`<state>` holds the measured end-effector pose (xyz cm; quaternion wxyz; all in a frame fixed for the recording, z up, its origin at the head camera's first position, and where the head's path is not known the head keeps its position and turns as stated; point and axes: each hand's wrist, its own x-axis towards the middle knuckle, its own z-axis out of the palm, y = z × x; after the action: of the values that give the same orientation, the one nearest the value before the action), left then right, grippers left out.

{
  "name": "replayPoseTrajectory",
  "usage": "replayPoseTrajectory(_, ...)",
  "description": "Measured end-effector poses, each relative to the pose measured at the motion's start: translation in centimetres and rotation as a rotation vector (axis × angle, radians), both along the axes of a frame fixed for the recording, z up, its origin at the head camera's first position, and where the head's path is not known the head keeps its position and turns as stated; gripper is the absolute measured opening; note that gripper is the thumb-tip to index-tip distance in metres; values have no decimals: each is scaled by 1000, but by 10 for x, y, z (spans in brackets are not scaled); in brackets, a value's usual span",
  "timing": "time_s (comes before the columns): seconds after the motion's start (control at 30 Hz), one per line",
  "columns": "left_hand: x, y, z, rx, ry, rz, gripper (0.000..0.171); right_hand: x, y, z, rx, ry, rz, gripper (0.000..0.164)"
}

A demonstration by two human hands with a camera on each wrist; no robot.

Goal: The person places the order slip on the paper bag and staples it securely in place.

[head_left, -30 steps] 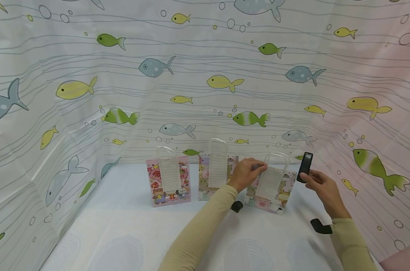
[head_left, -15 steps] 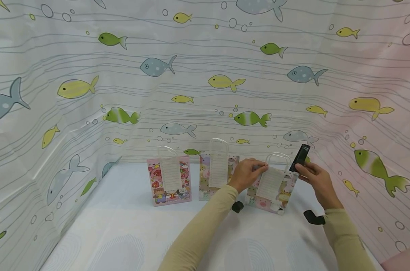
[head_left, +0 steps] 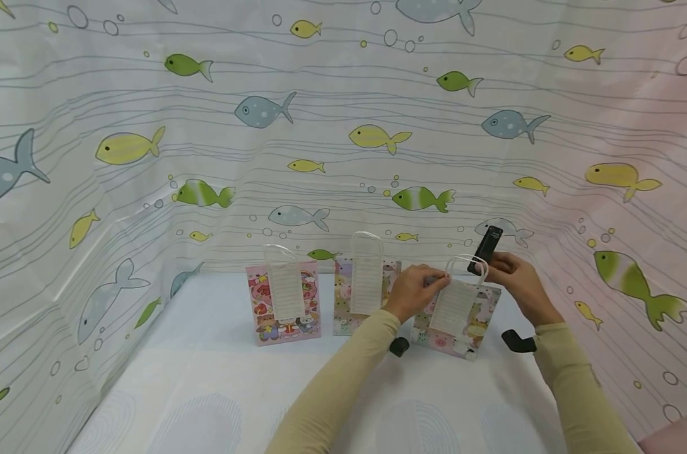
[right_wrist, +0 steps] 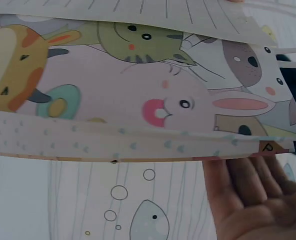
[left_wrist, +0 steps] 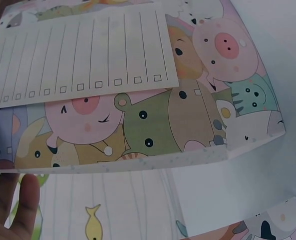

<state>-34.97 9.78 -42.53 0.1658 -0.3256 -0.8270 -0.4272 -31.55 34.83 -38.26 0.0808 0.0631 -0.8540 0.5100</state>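
The left hand [head_left: 414, 291] grips the top edge of the rightmost gift bag [head_left: 459, 318] standing on the tabletop [head_left: 218, 378]; the right hand [head_left: 513, 280] fingers pinch a black device [head_left: 485, 250] above the bag's opening

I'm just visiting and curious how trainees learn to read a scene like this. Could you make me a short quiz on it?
1. How many bags stand on the table?
2. True or false: the right hand holds a black object above the right bag.
3. What does the left hand grip? A) the left bag B) the middle bag C) the top of the right bag

Key: 1. three; 2. true; 3. C
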Motion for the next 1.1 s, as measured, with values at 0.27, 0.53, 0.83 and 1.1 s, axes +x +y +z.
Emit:
replayPoseTrajectory(0.27, -1, 6, -2, -28, 38, 64, 26, -3, -7, 14, 30, -37, 122, 76)
replayPoseTrajectory(0.53, -1, 9, -2, -37, 56, 123, 24, -2, -14, 19, 117, -50, 113, 89)
replayPoseTrajectory(0.83, 0, 9, -1, -54, 54, 135, 25, 0, -23, 21, 192, -38, 99, 81)
replayPoseTrajectory(1.1, -2, 11, -2, -62, 62, 143, 25, 0, -24, 20, 233, -34, 93, 82)
